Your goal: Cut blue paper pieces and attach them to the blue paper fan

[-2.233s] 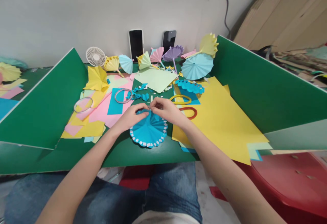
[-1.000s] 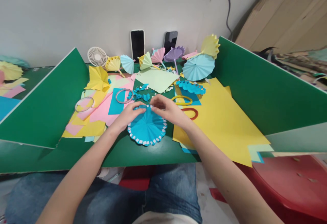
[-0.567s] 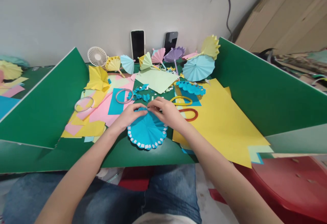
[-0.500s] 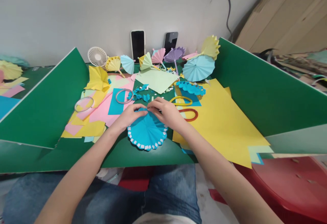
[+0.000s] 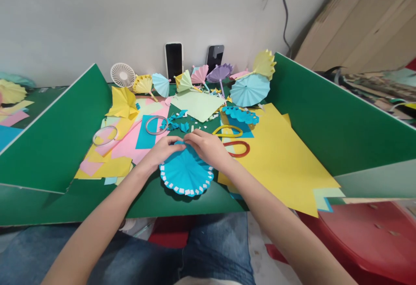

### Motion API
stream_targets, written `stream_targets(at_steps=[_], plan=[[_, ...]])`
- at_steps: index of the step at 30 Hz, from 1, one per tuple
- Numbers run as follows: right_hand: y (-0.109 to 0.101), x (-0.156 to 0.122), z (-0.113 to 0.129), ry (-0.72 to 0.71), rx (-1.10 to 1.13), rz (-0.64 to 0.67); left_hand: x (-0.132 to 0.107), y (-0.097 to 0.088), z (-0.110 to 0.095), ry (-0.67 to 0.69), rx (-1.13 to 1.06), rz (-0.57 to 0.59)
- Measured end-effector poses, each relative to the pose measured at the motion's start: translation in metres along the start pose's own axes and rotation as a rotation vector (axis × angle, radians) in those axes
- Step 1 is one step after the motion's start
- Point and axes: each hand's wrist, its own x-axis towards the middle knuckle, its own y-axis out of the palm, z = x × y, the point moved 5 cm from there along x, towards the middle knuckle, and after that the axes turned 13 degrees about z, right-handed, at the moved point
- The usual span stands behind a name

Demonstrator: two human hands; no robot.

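A pleated blue paper fan disc (image 5: 186,173) with white squares along its scalloped rim lies on the green table (image 5: 156,198) in front of me. My left hand (image 5: 164,148) pinches the disc's far edge from the left. My right hand (image 5: 208,146) pinches the same edge from the right, its fingers curled. The fingertips of both hands meet at the top of the disc. Two scissor handles, yellow (image 5: 227,130) and red (image 5: 238,148), lie just right of my right hand.
A big yellow sheet (image 5: 282,159) covers the right side. Pink, yellow and blue papers (image 5: 126,139) and two tape rings (image 5: 156,125) lie left. Finished paper umbrellas (image 5: 249,90), a small fan (image 5: 122,74) and two phones (image 5: 173,59) stand at the back. Green boards (image 5: 325,116) flank the table.
Both hands stay pinched on the disc's top edge and have shifted slightly along it. The disc has flattened and spread a little toward me. The camera has tilted a bit.
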Motion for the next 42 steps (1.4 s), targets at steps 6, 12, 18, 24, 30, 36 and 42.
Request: stream_targets(at_steps=[6, 12, 18, 24, 30, 36, 42], plan=[[0.001, 0.000, -0.001, -0.005, 0.062, 0.012, -0.002, 0.001, -0.004, -0.007, -0.018, -0.001], [0.001, 0.000, -0.003, -0.033, 0.175, -0.001, -0.002, 0.002, -0.006, -0.006, 0.013, -0.002], [0.003, 0.001, -0.005, -0.017, 0.229, -0.008, -0.001, 0.003, -0.008, 0.034, 0.108, 0.009], [0.003, 0.003, -0.008, 0.019, 0.325, -0.061, 0.001, 0.002, -0.009, 0.077, 0.176, -0.003], [-0.002, 0.002, -0.028, 0.225, 0.392, -0.183, 0.002, 0.002, -0.010, 0.149, 0.197, -0.005], [0.000, 0.004, -0.047, 0.394, 0.342, -0.187, 0.004, 0.001, -0.006, 0.156, 0.188, -0.006], [0.001, 0.006, -0.039, 0.173, 0.739, -0.103, 0.004, -0.001, -0.007, 0.169, 0.216, -0.042]])
